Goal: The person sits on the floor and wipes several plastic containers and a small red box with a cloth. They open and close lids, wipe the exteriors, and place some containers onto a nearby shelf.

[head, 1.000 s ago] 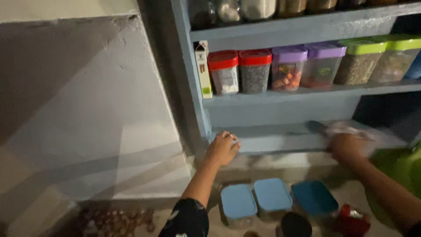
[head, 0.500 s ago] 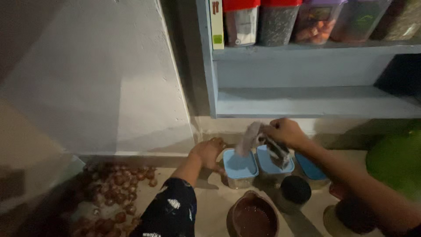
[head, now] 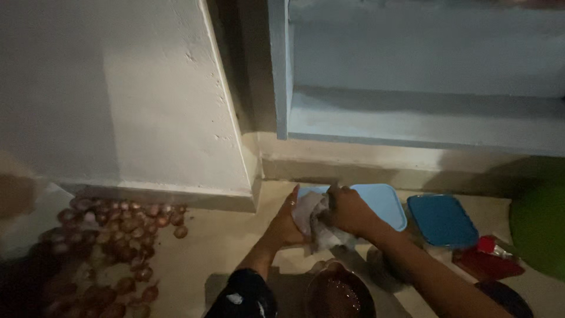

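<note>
Head view, dim and blurred: we note our left hand [head: 286,222] and right hand [head: 348,210], each grip pinching a crumpled whitish cloth [head: 315,222] that half hides a pale blue rectangular plastic lid [head: 381,203] on the floor; small round reddish-brown onions [head: 112,232] lie heaped, edges indistinct.

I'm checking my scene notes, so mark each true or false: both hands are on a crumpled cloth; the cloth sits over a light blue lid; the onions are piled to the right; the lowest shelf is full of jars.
1. Both the left hand and right hand are on the crumpled cloth: true.
2. The cloth sits over a light blue lid: true.
3. The onions are piled to the right: false, they lie to the left.
4. The lowest shelf is full of jars: false, no jars show on it.
</note>
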